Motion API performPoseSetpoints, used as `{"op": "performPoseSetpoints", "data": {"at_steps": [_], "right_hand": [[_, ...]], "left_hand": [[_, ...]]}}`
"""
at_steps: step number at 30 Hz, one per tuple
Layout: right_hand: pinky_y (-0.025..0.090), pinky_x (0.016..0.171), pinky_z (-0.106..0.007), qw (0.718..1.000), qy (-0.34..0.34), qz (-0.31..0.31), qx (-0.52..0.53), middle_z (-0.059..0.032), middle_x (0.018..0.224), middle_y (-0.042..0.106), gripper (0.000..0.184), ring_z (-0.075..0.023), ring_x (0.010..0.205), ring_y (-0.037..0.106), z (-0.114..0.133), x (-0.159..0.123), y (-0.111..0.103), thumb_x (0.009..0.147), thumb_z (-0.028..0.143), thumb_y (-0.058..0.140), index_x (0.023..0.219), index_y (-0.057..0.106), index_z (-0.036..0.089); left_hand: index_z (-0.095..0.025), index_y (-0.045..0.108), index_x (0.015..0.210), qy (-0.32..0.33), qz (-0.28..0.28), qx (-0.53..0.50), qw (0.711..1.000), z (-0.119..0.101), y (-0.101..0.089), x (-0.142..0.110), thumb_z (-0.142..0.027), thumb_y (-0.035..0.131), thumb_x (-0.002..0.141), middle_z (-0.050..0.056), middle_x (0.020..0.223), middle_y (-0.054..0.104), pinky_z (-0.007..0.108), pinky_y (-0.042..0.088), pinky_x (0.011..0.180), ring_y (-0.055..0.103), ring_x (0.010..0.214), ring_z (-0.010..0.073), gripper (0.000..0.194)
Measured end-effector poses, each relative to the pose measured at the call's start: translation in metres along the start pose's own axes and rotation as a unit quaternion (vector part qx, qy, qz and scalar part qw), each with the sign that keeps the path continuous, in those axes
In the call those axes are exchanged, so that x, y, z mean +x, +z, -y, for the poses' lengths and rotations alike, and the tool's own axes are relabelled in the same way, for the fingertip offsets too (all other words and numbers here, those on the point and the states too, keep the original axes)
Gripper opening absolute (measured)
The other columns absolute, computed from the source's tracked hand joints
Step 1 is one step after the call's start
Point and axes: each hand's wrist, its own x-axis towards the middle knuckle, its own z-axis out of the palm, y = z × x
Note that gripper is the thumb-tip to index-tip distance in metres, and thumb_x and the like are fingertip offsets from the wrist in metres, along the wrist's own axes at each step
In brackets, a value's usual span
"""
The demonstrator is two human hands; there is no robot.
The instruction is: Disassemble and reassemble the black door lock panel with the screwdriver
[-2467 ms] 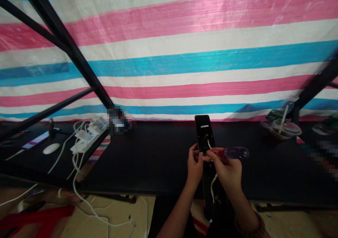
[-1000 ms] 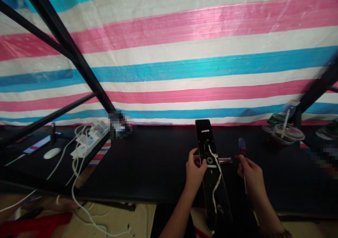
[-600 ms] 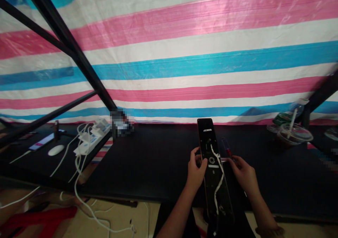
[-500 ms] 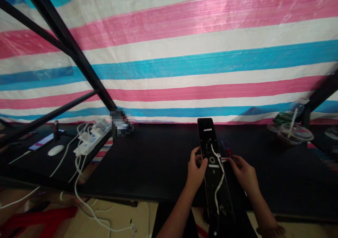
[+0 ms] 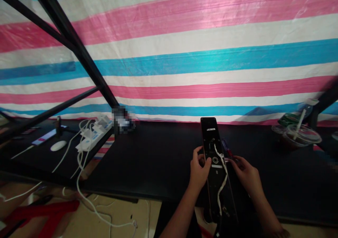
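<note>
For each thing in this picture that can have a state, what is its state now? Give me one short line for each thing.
left hand: closed around the long black panel
long black panel: held upright, tilted
white cable: loose along the panel
right hand: fingers curled, beside the panel
screwdriver: handle up, partly hidden by the panel
power strip: white plugs in it
plastic cup: lid on, straw in it

Dark worktop (image 5: 158,160) runs from the left hand (image 5: 199,169) out to the power strip (image 5: 92,137), and from the right hand (image 5: 246,178) out to the plastic cup (image 5: 299,136). The upright lock panel (image 5: 216,167) stands between the hands, with the screwdriver (image 5: 225,148) just beside it. A black strut (image 5: 79,48) rises behind the strip.
</note>
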Motion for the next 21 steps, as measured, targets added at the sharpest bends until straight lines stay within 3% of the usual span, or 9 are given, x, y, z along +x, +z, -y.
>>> {"op": "performPoseSetpoints", "data": {"at_steps": [12, 21], "right_hand": [[0.047, 0.054, -0.029, 1.0, -0.01, 0.018, 0.02, -0.0004, 0.063, 0.066, 0.057, -0.0192, 0.053, 0.06, -0.0072, -0.0009, 0.0021, 0.082, 0.067, 0.061, 0.109, 0.071, 0.018], [0.047, 0.057, -0.028, 1.0, 0.001, 0.021, 0.01, -0.0018, 0.067, 0.069, 0.053, -0.0197, 0.058, 0.065, -0.0061, -0.0008, 0.0018, 0.084, 0.064, 0.058, 0.109, 0.071, 0.019]], "left_hand": [[-0.021, 0.05, 0.131, 0.0, 0.02, -0.011, 1.0, -0.0001, -0.0038, 0.0009, -0.023, 0.063, 0.085, 0.002, 0.088, 0.072, 0.025, 0.045, 0.064, 0.058, 0.066, 0.0135, 0.048], [-0.023, 0.048, 0.135, -0.007, 0.034, -0.019, 0.999, 0.0042, -0.0053, 0.0002, -0.026, 0.064, 0.087, 0.003, 0.096, 0.073, 0.025, 0.046, 0.066, 0.06, 0.07, 0.0131, 0.05]]}}
